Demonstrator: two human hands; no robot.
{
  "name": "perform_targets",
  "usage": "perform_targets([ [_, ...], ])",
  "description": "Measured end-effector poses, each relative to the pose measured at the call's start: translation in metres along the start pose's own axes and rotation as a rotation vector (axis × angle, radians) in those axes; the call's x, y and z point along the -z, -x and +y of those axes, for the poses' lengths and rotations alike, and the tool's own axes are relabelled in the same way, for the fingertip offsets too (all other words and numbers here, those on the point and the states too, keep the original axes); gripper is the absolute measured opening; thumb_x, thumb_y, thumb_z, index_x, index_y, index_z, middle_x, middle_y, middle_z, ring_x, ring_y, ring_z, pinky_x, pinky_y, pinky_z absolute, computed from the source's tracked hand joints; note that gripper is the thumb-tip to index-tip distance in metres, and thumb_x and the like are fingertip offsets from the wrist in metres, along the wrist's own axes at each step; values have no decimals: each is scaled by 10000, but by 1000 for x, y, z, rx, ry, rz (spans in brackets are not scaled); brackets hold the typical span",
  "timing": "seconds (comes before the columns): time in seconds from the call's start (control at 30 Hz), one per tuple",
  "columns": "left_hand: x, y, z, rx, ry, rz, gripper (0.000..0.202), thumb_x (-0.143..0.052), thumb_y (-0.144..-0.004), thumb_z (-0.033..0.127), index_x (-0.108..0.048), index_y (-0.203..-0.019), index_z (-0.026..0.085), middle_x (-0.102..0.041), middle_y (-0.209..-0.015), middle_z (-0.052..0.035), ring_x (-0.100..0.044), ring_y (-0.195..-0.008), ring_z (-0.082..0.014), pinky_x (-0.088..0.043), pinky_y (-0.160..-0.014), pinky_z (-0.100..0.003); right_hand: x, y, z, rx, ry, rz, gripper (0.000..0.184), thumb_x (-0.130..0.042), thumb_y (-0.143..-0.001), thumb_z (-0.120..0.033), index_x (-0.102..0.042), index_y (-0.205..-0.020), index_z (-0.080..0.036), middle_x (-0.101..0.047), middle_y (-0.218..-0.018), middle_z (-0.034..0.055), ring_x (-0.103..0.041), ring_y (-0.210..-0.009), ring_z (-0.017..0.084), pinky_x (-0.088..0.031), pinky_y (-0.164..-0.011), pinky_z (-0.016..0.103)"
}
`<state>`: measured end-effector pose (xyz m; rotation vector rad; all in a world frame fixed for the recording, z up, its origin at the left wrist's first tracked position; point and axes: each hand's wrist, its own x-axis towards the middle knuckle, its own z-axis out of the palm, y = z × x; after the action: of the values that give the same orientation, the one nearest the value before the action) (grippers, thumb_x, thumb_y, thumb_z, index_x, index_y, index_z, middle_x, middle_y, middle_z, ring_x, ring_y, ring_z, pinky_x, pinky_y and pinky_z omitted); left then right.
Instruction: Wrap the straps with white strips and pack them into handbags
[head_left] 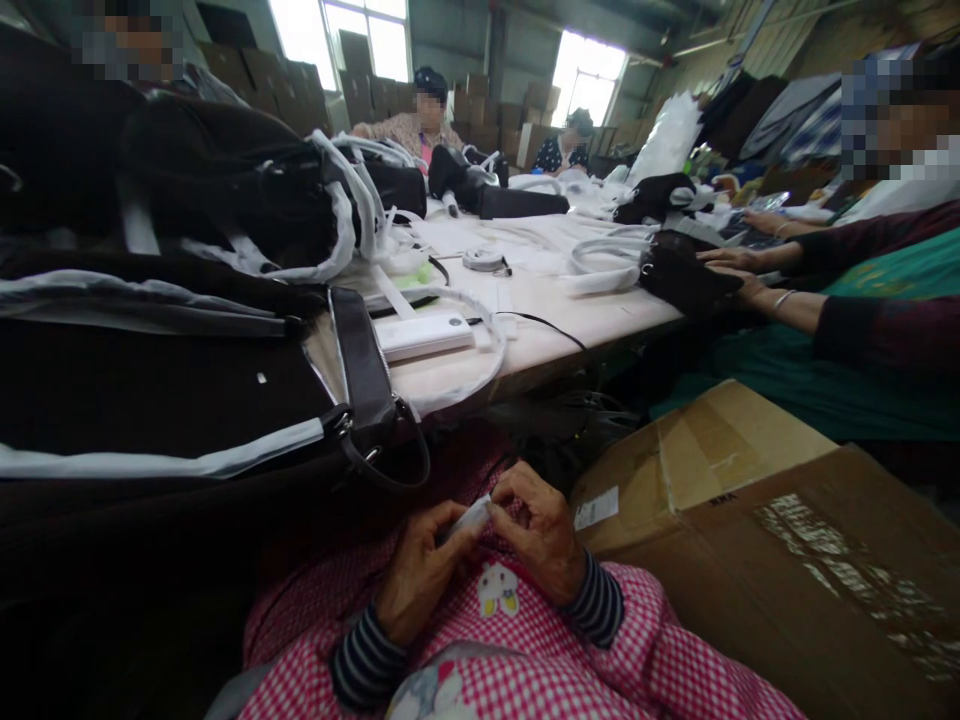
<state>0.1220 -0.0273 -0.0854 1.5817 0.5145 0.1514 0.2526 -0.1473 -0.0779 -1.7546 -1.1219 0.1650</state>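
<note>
Small pale piece (472, 516), 1: lying between 2 bare hands, just above the wearer's lap and below the table edge; its material is not showing clearly.

Left hand (421, 565), 1: clamping the piece's near end between thumb and fingers.

Right hand (541, 525), 1: pinching the far end, fingertips together on it.

Checked smock (555, 640), 1, pink and white: covering the lap and bearing 1 rabbit patch (498, 590) just below the hands.

Cardboard box (757, 540), 1: standing beside the right hand, carrying 1 white label (598, 508).

Table (630, 306), 1: supporting 1 white rectangular device (426, 336) near its edge and 1 coiled white cable (485, 261) farther back.

Dark bag (165, 385), 1, nearest: resting left of the device; more dark items are piling behind, their count unclear.

Co-workers, at least 4: 2 sitting across the table (429, 115) (574, 148).
</note>
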Motion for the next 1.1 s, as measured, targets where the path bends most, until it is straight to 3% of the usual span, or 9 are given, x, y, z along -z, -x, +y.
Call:
perform_targets([
  [0.1, -1, -1, -4, -23, -92, 15, 412, -508, -962, 526, -699, -930, 163, -665, -707, -19, -589, -618, -175, -433, -589, -266, -3, 3, 5, -15, 71, 1, 152, -584, -849, -99, -539, -741, -196, -566, -755, 5, -544, -706, 158, -406, -667, 286],
  [0.23, -11, -3, -12, -180, -558, 188, 368, -385, -1030, 363, -697, -908, 210, -735, -794, -39, -686, -712, -196, -462, -658, -279, -9, 6, 9, -105, 158, -8, 153, -567, -859, -102, -544, -742, -197, -570, -718, -2, -537, -643, 147, -402, -640, 283],
  [0.4, -24, -9, -28, -335, -844, 370, 402, -315, -1041, 308, -634, -819, 208, -703, -675, -46, -683, -571, -197, -435, -522, -264, -16, 4, 10, -209, 186, 59, 151, -572, -816, -109, -533, -705, -203, -595, -689, 3, -556, -632, 151, -403, -630, 286],
  [0.57, -13, -16, -39, -547, -962, 338, 482, -218, -1065, 232, -677, -920, 214, -753, -789, -46, -698, -556, -160, -474, -508, -236, -18, -4, 17, -544, -344, 19, 83, -636, -720, -201, -553, -709, -203, -598, -552, -20, -551, -475, 136, -391, -477, 244],
  [0.67, -5, -20, -48, -699, -1037, 309, 515, -203, -1069, 229, -684, -887, 221, -761, -778, -48, -692, -532, -157, -468, -473, -230, -17, -7, 24, -709, -731, 33, 293, -751, -598, -247, -538, -794, -200, -651, -556, -26, -516, -374, 110, -303, -366, 195],
  [0.77, -2, -22, -54, -771, -1023, 325, 503, -232, -1068, 242, -662, -806, 231, -707, -650, -24, -673, -501, -160, -468, -465, -232, -15, -8, 28, -744, -860, 45, 489, -852, -511, -246, -558, -896, -184, -723, -679, -2, -565, -384, 108, -294, -348, 169],
  [0.83, 0, -22, -55, -735, -963, 315, 481, -261, -1061, 263, -655, -787, 237, -694, -646, -22, -675, -521, -169, -482, -493, -243, -15, -8, 27, -765, -862, 12, 526, -899, -478, -260, -592, -897, -170, -724, -704, -6, -582, -392, 108, -327, -357, 169],
  [0.93, 4, -18, -47, -523, -773, 227, 410, -328, -1048, 324, -655, -817, 235, -731, -747, -36, -711, -635, -184, -520, -605, -257, -14, -8, 24, -753, -837, -29, 469, -917, -465, -266, -607, -801, -160, -697, -660, -21, -567, -387, 97, -364, -373, 180],
  [1.1, 12, -5, -18, -181, -527, 75, 302, -444, -1024, 422, -654, -1121, 227, -751, -928, -25, -707, -808, -198, -512, -729, -276, -11, -8, 27, -646, -782, -19, 353, -872, -518, -209, -591, -727, -170, -645, -566, -49, -535, -394, 85, -383, -408, 190],
])
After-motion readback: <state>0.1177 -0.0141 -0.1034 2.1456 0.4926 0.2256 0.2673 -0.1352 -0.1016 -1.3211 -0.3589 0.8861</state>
